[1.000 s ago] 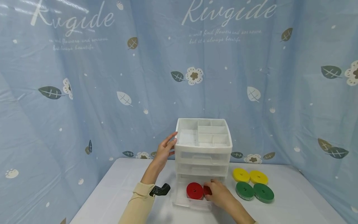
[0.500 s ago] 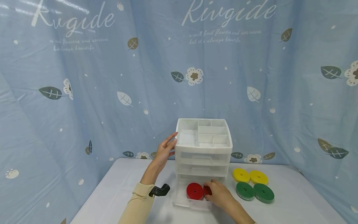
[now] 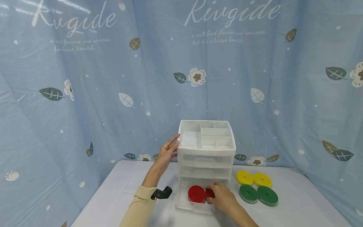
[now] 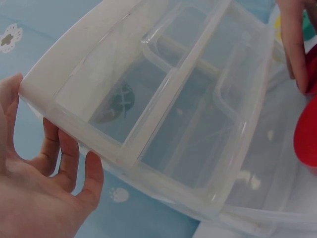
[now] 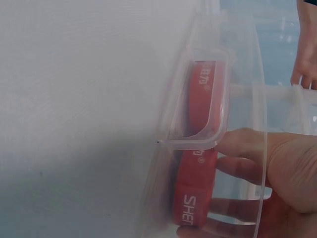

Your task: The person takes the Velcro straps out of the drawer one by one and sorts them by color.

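A white drawer cabinet (image 3: pixel 207 152) with a divided top stands on the table, its clear bottom drawer (image 3: pixel 182 206) pulled out. Inside that drawer lie two red tape rolls, side by side. My right hand (image 3: pixel 224 197) reaches in and grips the right red tape roll (image 5: pixel 195 188), thumb and fingers about its rim; the hand partly covers it in the head view. To its left is the other red tape roll (image 3: pixel 196 194). My left hand (image 3: pixel 164 154) rests its fingertips against the cabinet's left side, fingers spread and lightly bent in the left wrist view.
Right of the cabinet, two yellow tape rolls (image 3: pixel 262 180) lie behind two green tape rolls (image 3: pixel 267 195) on the white tabletop (image 3: pixel 297 201). A blue patterned curtain (image 3: pixel 158 94) hangs behind the table. The cabinet's upper two drawers (image 3: pixel 206 160) are closed.
The two red tape rolls have shifted very slightly left in the drawer, with my right hand on the right one. My left hand has not moved.
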The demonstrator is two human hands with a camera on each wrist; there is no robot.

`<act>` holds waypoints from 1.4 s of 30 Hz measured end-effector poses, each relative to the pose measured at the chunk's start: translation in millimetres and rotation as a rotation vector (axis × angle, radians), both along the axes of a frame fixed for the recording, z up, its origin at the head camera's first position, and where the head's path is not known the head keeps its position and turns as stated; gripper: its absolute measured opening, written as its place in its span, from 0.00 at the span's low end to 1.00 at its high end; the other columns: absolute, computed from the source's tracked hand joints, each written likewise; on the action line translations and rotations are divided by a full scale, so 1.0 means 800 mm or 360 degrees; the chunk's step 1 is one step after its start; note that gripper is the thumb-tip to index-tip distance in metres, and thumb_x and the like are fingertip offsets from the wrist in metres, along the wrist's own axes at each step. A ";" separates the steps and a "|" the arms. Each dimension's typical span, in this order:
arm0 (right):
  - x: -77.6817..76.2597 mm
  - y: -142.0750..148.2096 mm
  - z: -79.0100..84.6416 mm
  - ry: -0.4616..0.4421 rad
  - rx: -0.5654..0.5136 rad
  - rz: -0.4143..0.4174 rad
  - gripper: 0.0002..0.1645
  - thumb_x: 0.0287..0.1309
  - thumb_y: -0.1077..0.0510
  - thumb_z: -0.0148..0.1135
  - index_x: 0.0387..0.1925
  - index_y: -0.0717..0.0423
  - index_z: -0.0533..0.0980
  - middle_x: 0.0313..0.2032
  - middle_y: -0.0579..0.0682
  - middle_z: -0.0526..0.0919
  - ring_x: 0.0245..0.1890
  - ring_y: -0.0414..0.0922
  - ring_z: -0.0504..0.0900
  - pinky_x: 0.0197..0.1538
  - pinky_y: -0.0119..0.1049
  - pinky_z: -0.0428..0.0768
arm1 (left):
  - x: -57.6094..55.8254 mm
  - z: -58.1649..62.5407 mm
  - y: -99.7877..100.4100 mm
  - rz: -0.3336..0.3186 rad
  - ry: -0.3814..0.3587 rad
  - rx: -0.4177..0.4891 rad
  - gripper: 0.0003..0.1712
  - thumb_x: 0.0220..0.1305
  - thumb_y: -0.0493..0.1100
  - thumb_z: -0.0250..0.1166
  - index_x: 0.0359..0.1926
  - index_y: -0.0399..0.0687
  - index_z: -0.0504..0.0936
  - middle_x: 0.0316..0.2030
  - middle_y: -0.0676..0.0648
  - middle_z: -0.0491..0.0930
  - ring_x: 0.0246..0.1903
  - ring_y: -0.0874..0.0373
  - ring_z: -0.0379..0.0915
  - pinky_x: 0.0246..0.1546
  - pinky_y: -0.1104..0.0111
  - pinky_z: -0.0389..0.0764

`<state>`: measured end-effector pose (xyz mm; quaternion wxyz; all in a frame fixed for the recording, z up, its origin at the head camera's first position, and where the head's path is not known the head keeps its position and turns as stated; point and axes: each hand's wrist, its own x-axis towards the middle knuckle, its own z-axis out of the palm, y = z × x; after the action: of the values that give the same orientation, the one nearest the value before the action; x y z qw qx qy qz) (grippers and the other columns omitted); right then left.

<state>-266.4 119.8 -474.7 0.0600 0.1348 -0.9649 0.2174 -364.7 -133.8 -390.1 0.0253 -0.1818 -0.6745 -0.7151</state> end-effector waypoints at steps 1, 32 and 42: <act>0.000 0.000 0.000 0.0010 0.0001 -0.0007 0.21 0.46 0.56 0.77 0.45 0.53 0.83 0.41 0.53 0.83 0.39 0.49 0.79 0.41 0.55 0.82 | 0.000 0.000 0.000 -0.0001 0.0000 0.0003 0.25 0.69 0.59 0.59 0.66 0.74 0.71 0.51 0.43 0.76 0.48 0.58 0.78 0.61 0.48 0.73; 0.003 0.002 -0.001 0.0249 0.0064 -0.0032 0.13 0.46 0.51 0.77 0.33 0.49 0.84 0.30 0.43 0.85 0.27 0.38 0.76 0.36 0.38 0.84 | 0.001 -0.003 0.000 0.0026 0.0010 -0.0022 0.26 0.70 0.58 0.58 0.68 0.72 0.70 0.45 0.51 0.76 0.47 0.58 0.78 0.61 0.49 0.75; -0.004 -0.003 -0.001 0.0021 0.0030 -0.0089 0.25 0.37 0.43 0.81 0.36 0.50 0.84 0.30 0.43 0.82 0.29 0.41 0.72 0.33 0.37 0.76 | 0.003 -0.001 0.001 0.0016 0.0012 -0.0021 0.26 0.69 0.59 0.59 0.67 0.74 0.70 0.47 0.50 0.76 0.47 0.58 0.78 0.60 0.50 0.75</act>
<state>-269.7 117.4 -475.2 0.0711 0.1099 -0.9699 0.2055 -362.2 -133.3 -390.7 0.0302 -0.1812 -0.6801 -0.7098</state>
